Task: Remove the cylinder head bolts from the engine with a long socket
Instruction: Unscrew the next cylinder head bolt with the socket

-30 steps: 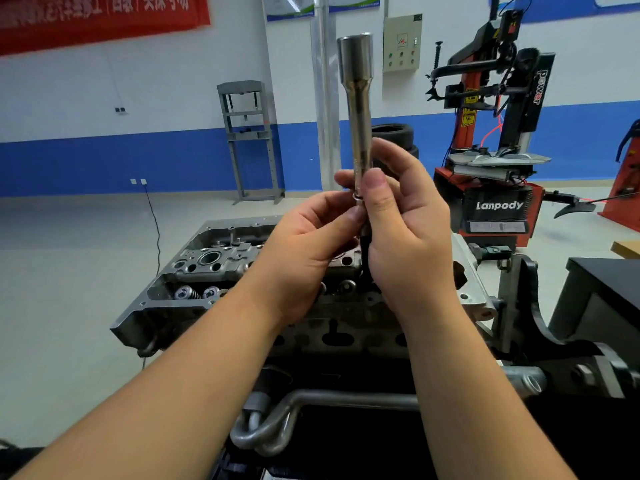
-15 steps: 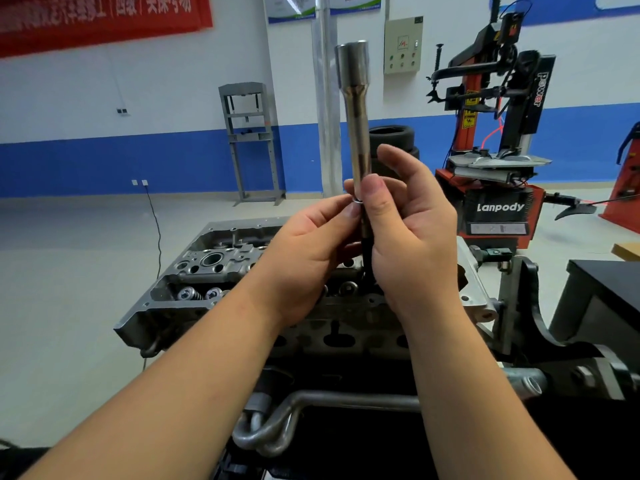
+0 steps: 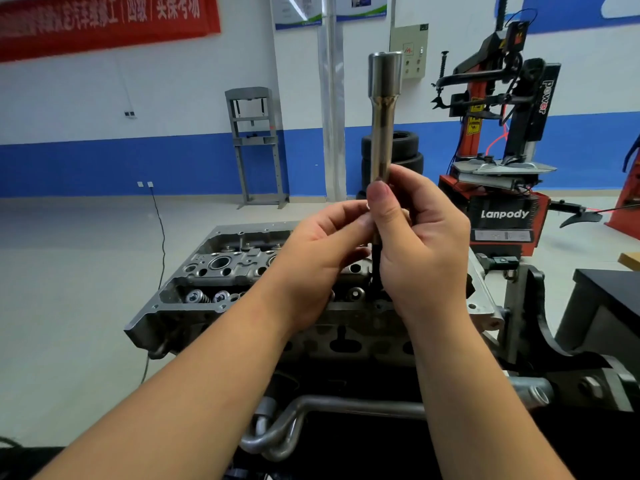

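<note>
A long silver socket [image 3: 382, 119] stands upright over the grey cylinder head [image 3: 221, 268] of the engine. Its wide end points up. A dark bolt shank [image 3: 375, 265] hangs from its lower end toward the head. My right hand [image 3: 422, 244] grips the socket's lower part, thumb in front. My left hand [image 3: 322, 251] pinches it at the same height from the left. Valve springs [image 3: 197, 296] show at the head's near left. Both hands hide the middle of the head.
A red and black tyre changer [image 3: 498, 174] stands behind on the right. A dark bench [image 3: 609, 289] is at the far right. Metal pipes [image 3: 298, 420] run below the engine. A grey press frame [image 3: 256, 143] and stacked tyres [image 3: 401, 150] stand by the back wall.
The socket and both hands have sunk slightly in the view and shifted a little. My right thumb has moved up along the socket shaft.
</note>
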### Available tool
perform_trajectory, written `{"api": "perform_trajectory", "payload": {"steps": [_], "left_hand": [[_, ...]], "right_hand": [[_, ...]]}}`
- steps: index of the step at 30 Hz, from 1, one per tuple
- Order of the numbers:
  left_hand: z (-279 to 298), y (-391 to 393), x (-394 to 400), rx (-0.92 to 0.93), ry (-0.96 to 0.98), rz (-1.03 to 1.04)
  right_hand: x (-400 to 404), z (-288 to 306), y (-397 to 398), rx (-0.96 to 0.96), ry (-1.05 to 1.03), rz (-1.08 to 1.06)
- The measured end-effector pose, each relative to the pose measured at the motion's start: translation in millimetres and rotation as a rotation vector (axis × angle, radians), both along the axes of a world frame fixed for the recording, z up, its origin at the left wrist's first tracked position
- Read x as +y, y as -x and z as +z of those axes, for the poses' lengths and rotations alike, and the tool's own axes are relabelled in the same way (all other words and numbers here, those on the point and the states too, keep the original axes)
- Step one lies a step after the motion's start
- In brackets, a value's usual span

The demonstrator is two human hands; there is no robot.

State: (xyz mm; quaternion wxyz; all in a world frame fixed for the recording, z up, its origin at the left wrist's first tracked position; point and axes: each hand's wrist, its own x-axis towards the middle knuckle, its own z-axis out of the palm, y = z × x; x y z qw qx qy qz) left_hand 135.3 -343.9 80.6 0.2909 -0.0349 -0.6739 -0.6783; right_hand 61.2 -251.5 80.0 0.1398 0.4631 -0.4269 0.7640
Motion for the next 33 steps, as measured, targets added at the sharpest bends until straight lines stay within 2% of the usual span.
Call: {"api": "perform_trajectory", "payload": {"steps": [6,14,18,25,33], "left_hand": [[0.3,-1.4,2.3,-0.060,0.056,-0.022],[-3.4,5.3,3.7,0.051,0.051,0.117],[-3.2,3.3,1.6,0.029,0.062,0.126],[1.4,-2.2,5.8,-0.031,0.062,-0.037],[-1.6,0.8,4.6,0.015,0.001,-0.039]], "right_hand": [[1.0,0.4,-0.8,-0.007,0.045,0.049],[-0.5,3.0,-4.4,-0.141,0.012,0.216],[1.6,4.6,-4.7,-0.059,-0.022,0.153],[1.1,0.9,-1.7,-0.029,0.002,0.018],[-1.5,2.7,-0.4,-0.026,-0.015,0.094]]}}
